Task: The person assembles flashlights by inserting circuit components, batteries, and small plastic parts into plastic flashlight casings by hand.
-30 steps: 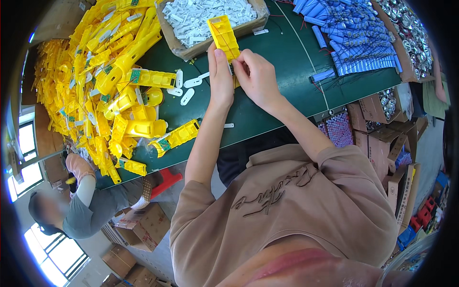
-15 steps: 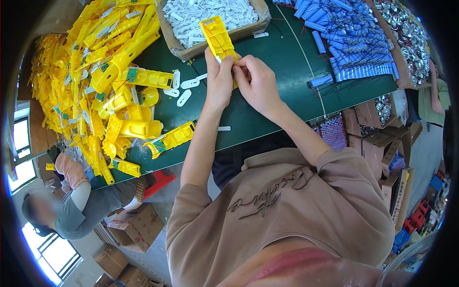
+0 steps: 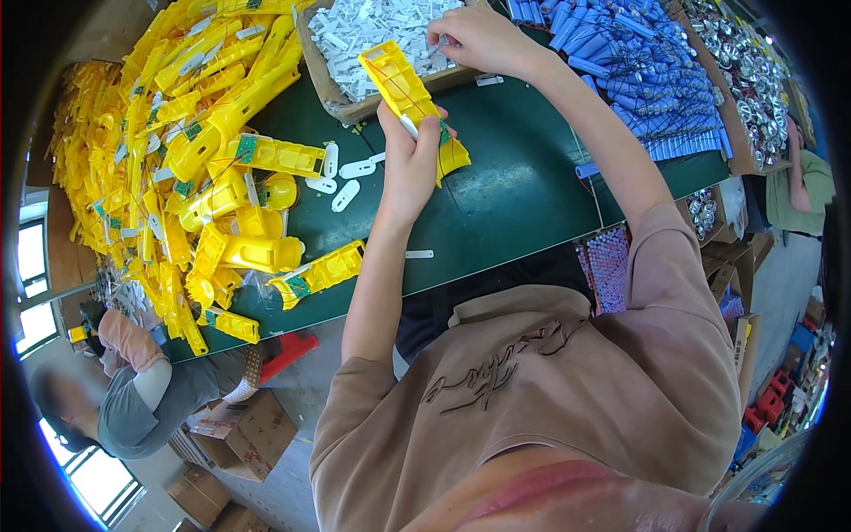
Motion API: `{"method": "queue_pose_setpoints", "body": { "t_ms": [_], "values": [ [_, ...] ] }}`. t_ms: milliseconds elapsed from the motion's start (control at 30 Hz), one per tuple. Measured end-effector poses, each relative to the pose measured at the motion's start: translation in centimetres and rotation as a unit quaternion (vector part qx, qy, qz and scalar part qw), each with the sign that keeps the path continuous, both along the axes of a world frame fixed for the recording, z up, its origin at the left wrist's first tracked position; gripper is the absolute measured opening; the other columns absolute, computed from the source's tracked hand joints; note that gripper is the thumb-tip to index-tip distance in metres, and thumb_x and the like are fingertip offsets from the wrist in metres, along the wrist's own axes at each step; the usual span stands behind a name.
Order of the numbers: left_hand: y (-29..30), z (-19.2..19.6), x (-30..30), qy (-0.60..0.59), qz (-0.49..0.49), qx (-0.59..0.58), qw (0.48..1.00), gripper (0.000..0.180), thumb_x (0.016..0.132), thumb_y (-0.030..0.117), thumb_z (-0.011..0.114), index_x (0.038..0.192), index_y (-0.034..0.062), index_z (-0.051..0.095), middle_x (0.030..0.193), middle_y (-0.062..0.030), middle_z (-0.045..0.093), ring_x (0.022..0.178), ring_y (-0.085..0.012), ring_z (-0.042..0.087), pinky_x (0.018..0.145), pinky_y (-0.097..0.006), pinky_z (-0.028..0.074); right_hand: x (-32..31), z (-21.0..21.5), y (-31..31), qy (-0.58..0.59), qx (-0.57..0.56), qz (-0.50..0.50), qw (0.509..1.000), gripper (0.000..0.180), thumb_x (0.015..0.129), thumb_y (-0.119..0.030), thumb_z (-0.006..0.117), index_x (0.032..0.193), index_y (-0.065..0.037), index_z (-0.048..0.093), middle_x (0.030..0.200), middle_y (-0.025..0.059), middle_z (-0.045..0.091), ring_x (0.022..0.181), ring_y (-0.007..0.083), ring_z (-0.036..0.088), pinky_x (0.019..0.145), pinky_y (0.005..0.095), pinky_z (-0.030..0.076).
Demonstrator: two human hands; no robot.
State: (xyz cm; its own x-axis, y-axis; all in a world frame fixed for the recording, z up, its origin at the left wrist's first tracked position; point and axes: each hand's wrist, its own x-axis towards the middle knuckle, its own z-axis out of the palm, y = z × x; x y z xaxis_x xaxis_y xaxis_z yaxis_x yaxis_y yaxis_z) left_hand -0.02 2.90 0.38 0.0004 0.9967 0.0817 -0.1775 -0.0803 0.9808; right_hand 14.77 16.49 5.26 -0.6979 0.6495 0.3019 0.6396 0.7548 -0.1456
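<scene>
1. Since the earlier frame, the right hand [image 3: 474, 40] has left the held piece and moved up and away to the carton [image 3: 359, 111]; the left hand [image 3: 409, 155] has stayed about where it was, with the yellow casing [image 3: 397, 84].
2. Right arm: from where I stand, it stretches forward and slants inward from the person's right shoulder, elbow fairly straight, across the near edge of the blue cylinders [image 3: 660, 97]. Its hand is palm down over the carton's right side, wrist slightly bent.
3. Right fingers: curled and narrow, thumb near forefinger, just at the small white parts [image 3: 381, 35] filling the carton. I cannot tell whether they pinch one.
4. Left arm: the forearm rises almost straight from the person's left side, leaning a little to the right. The hand is raised in front of the carton, thumb up.
5. Left fingers: closed around the middle of the casing, which tilts with its far end up and to the left, open hollow side showing. A thin wire runs along it, and a white strip [image 3: 409, 126] shows beside the thumb.
6. Green table [image 3: 514, 177] below: white oval plates [image 3: 346, 196] lie left of the left hand, near a large heap of yellow casings [image 3: 261, 253].
</scene>
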Motion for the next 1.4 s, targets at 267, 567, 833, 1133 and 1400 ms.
{"method": "queue_pose_setpoints", "body": {
  "t_ms": [267,567,833,1133,1400],
  "values": [
    [0.1,0.3,-0.2,-0.032,-0.021,-0.02,0.999,0.036,0.091,0.003,0.041,0.123,0.0012,0.024,0.101,-0.0126,0.051,0.081,-0.0157,0.056,0.073,-0.031,0.05,-1.1,-0.3,1.0,-0.035,0.085,0.006,0.996,0.01,0.078,-0.02,0.058,0.08,-0.013,0.065,0.075,0.0095,0.064,0.084,0.0283,0.062,0.107,0.0543,0.016],
    [0.2,0.4,0.0,-0.035,-0.017,-0.023,0.999,0.036,0.091,0.004,0.041,0.123,0.0013,0.025,0.099,-0.0123,0.052,0.079,-0.0157,0.057,0.072,-0.031,0.05,-0.8,-2.4,1.8,0.0,0.055,-0.011,0.998,0.011,0.078,-0.021,0.059,0.08,-0.011,0.064,0.077,0.01,0.061,0.084,0.0274,0.061,0.1,0.0533,0.026],
    [0.0,0.6,0.1,-0.007,-0.026,-0.015,1.0,0.032,0.091,0.005,0.04,0.12,0.0034,0.029,0.1,-0.0121,0.053,0.079,-0.0162,0.058,0.071,-0.033,0.052,0.1,0.6,-0.9,0.23,-0.132,0.073,0.961,0.015,0.09,-0.018,0.053,0.089,-0.004,0.06,0.073,0.0137,0.057,0.078,0.0257,0.059,0.094,0.0423,0.034],
    [-0.6,1.2,0.5,0.011,-0.097,-0.019,0.995,0.036,0.091,0.004,0.039,0.124,0.0032,0.027,0.099,-0.0123,0.053,0.078,-0.0163,0.058,0.071,-0.032,0.051,0.3,2.2,-3.6,0.306,-0.306,0.017,0.901,0.008,0.089,-0.006,0.055,0.093,0.001,0.053,0.077,0.0051,0.054,0.071,0.0113,0.052,0.06,0.024,0.045],
    [-0.8,1.4,0.4,0.001,-0.127,-0.033,0.991,0.039,0.09,0.006,0.04,0.126,0.0033,0.026,0.098,-0.0129,0.054,0.078,-0.018,0.059,0.071,-0.032,0.051,0.4,1.6,-4.1,0.282,-0.194,0.0,0.94,0.011,0.087,-0.008,0.057,0.093,0.0,0.052,0.072,0.0077,0.052,0.068,0.0145,0.051,0.062,0.0277,0.042]
  ]
}}
